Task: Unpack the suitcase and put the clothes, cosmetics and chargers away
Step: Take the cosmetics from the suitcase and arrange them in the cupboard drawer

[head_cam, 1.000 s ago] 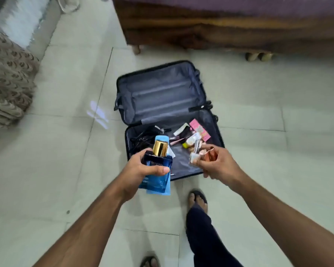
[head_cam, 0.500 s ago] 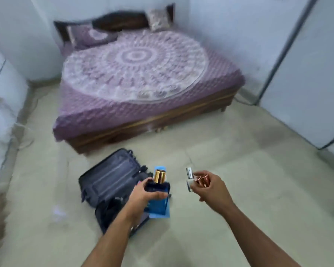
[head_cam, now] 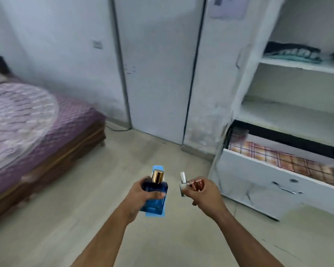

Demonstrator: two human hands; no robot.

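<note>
Left hand (head_cam: 143,195) fingers wrap the glass bottle (head_cam: 156,197), heavy, slippery, fragile; right hand (head_cam: 202,193) fingers pinch small tubes (head_cam: 191,185)

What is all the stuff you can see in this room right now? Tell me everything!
Perfume bottle: one, blue with gold cap, in left hand.
Light blue flat pack: one, behind the bottle, same hand.
Small cosmetics: a few, silver and copper, in right hand.
Bed: one, purple cover, left.
Shelves: white, right, with dark folded clothes.
Drawer: one, white, open, checked cloth inside.
Door: one, white, centre.
Left hand: one, gripping.
Right hand: one, gripping.
</note>
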